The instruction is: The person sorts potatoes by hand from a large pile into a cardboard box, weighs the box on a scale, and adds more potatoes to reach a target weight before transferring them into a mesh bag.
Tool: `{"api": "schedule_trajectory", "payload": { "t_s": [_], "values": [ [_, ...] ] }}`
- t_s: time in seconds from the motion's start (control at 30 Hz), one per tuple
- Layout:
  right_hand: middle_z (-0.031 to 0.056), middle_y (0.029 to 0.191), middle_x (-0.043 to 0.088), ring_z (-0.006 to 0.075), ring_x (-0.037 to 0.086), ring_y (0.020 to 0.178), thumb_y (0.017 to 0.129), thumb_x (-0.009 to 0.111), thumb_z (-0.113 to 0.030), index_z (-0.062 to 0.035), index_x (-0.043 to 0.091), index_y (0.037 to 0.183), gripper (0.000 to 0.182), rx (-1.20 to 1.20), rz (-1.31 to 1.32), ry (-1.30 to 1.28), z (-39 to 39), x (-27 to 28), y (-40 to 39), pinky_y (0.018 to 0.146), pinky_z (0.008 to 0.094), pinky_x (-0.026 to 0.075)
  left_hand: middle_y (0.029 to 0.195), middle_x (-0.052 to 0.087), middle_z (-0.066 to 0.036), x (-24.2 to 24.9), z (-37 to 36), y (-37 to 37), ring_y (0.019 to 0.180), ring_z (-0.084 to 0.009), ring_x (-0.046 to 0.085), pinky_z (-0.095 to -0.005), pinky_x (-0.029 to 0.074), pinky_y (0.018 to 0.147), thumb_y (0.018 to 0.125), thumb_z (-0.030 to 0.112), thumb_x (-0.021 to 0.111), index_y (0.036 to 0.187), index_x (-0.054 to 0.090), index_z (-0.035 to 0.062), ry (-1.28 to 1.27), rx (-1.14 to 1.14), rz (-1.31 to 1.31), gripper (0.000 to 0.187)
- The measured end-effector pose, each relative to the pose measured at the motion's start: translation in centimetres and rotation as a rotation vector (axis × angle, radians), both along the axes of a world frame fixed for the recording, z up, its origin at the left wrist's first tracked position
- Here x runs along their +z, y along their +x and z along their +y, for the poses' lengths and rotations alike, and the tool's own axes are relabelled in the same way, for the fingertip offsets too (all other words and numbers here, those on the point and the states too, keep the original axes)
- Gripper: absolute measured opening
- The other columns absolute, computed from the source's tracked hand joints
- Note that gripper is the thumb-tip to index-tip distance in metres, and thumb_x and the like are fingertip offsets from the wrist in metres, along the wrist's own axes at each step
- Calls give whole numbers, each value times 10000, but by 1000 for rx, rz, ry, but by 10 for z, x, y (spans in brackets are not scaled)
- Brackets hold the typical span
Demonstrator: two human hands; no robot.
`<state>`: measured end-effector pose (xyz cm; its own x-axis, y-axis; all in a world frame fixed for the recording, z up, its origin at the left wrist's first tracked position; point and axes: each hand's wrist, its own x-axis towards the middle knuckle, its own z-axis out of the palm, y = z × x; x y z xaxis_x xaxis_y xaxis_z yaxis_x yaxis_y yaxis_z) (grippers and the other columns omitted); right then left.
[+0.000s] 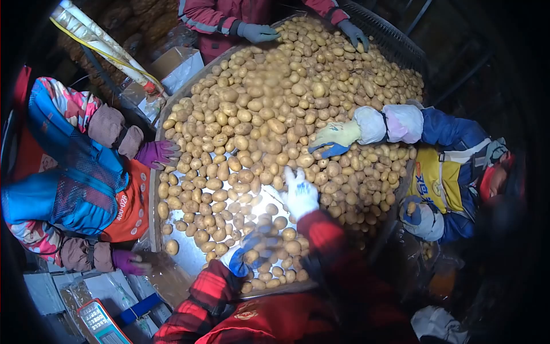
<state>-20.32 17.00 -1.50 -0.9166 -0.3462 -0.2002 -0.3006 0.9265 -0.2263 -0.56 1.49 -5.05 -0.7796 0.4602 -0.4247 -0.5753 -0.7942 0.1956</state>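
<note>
Many potatoes [223, 123] cover a metal table, whose bare surface [186, 251] shows near its lower left. My right hand [301, 192], in a white glove with blue marks, reaches over the middle of the pile, fingers apart on the potatoes, nothing held. Nearer to me, my left hand [246, 255], in a blue and white glove, is low over the potatoes at the near edge. Its fingers are smeared by motion, so whether it grips a potato is unclear. Both my sleeves are red and black checked.
A co-worker at left has purple gloves [157, 153]; one at the far side wears grey gloves [258, 32]. At right, another's yellow-green glove [337, 137] rests on potatoes. Cardboard boxes [177, 66] stand behind the table; a weighing scale [103, 322] is at lower left.
</note>
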Motion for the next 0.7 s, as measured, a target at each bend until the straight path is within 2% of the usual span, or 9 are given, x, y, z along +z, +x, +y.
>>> {"api": "schedule_trajectory", "payload": {
  "t_s": [0.1,0.13,0.23,0.3,0.33,0.43,0.53,0.67,0.7],
  "values": [
    [212,1207,636,385,685,996,895,640,-264,-109,596,1355,487,173,-55,63,14,-58,-54,819,493,559,1339,585,-103,-13,4,-1,1037,-260,630,-321,594,798,1042,435,590,1518,436,153,333,184,-143,575],
    [204,1194,653,383,690,1009,890,659,-268,-102,616,1340,482,123,-57,-67,15,-40,-47,835,479,564,1421,549,-115,5,6,-6,1210,-315,595,-421,568,962,1026,531,566,1489,481,133,91,225,-67,617],
    [168,1246,684,383,628,1192,846,751,-330,-54,657,1232,483,121,-385,-615,19,-12,-3,1008,489,498,1544,460,-120,7,-1,-18,1392,-308,453,-499,432,1140,1022,472,533,1475,490,81,313,337,68,600],
    [164,1418,597,368,576,1274,896,707,-260,-70,631,1365,511,367,-589,-655,9,-4,13,1089,456,455,1532,478,-120,-6,-5,-28,1357,-284,487,-489,422,1136,984,410,586,1483,479,75,-721,67,483,610],
    [158,1428,589,367,574,1262,895,686,-229,-68,618,1375,511,448,-380,-504,-5,-11,4,1079,464,456,1520,493,-119,-13,-6,-31,1341,-270,505,-478,423,1132,969,374,616,1485,476,71,-1048,-13,584,615],
    [120,1416,591,318,552,1270,916,594,-158,-124,593,1374,459,614,201,-205,-51,-45,-48,1056,462,428,1460,559,-116,-25,-8,-24,1318,-260,542,-446,446,1108,955,303,681,1442,510,73,-829,154,474,565],
    [75,1258,657,218,614,1215,869,698,-269,-158,653,1235,386,683,266,278,-76,-60,-60,928,378,505,1401,596,-129,-24,-15,-10,1315,-325,536,-497,438,1086,959,359,637,1328,591,115,-648,168,448,445],
    [37,1051,712,209,724,949,937,631,-225,-132,719,1097,205,519,229,450,-88,-82,-44,704,387,556,1425,579,-110,-5,-25,3,1305,-265,561,-455,465,1068,959,292,671,1385,579,135,-1030,-40,532,463],
    [51,1032,707,214,727,886,939,611,-202,-120,697,1106,204,518,259,419,-87,-97,-46,676,391,549,1481,541,-142,-14,-25,5,1336,-280,552,-444,479,1091,964,178,673,1438,527,75,-804,20,455,507]
  ]
}}
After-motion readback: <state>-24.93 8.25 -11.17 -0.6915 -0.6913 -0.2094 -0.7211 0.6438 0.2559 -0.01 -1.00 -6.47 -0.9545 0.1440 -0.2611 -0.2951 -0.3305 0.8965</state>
